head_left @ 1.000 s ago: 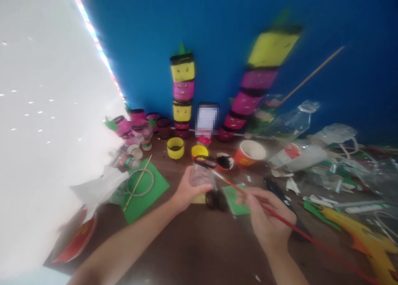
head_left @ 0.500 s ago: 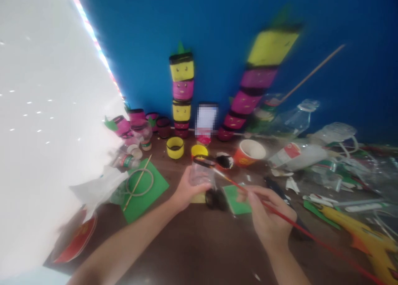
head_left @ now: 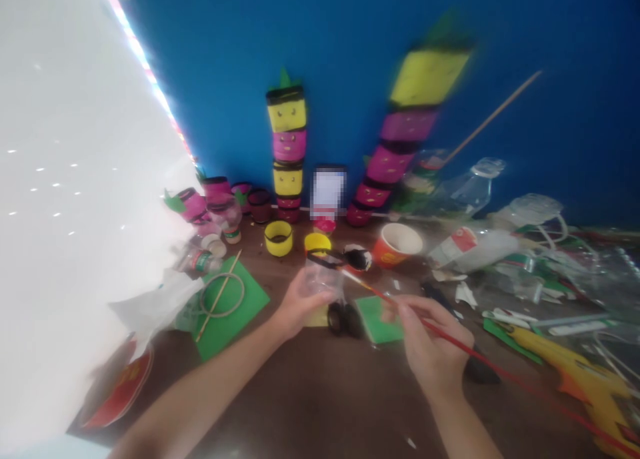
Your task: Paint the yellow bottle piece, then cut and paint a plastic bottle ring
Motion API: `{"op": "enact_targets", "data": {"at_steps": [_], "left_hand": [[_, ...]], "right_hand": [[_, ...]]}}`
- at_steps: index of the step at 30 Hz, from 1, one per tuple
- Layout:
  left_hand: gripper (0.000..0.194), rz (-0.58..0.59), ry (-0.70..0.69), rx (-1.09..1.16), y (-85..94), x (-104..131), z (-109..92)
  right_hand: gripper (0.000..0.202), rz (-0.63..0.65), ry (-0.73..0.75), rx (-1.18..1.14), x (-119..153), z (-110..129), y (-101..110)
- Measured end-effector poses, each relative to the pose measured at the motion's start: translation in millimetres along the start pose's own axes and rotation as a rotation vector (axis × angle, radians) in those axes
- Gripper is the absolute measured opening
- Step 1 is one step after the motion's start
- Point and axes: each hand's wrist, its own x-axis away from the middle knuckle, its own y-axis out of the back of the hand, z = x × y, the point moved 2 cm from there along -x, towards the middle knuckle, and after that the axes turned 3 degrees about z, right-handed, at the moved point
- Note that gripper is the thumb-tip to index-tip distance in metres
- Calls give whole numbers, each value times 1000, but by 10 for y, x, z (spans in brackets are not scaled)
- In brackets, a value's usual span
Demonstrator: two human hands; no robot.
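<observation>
My left hand (head_left: 300,302) is wrapped round a clear plastic cup (head_left: 321,280) with a black band at its rim. In my right hand (head_left: 433,339) is a long red-handled paintbrush (head_left: 385,297), its tip close to the black rim; I cannot tell whether it touches. Behind the cup stands a yellow pot (head_left: 318,243). Just right of it is a small container of black paint (head_left: 357,258). Below the cup lies a dark round object (head_left: 343,319), blurred. A green sheet (head_left: 379,320) lies between my hands.
A yellow ring (head_left: 279,239), a paper cup (head_left: 398,244) and a phone (head_left: 328,191) stand farther back. Stacked painted towers (head_left: 289,145) lean on the blue wall. Plastic bottles (head_left: 470,249) and a yellow glue gun (head_left: 565,362) crowd the right; a green card (head_left: 245,285) lies left.
The whole view has shifted slightly, so things sit a little farther left. My left hand still holds the cup and my right hand the paintbrush, in nearly the same pose.
</observation>
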Motion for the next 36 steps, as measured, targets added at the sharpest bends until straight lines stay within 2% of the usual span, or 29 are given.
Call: {"op": "enact_targets", "data": {"at_steps": [11,28,36], "left_hand": [[48,79,37,116,-21,11,5],[48,244,86,126,-32,9,-50],[50,265,91,128,-2,-4,-17]], "right_hand": [[8,22,-31,-102,0,-71,29],[8,18,-52,-159,-36,-91,57],[10,18,-70,-159,-52,-155,109]]}}
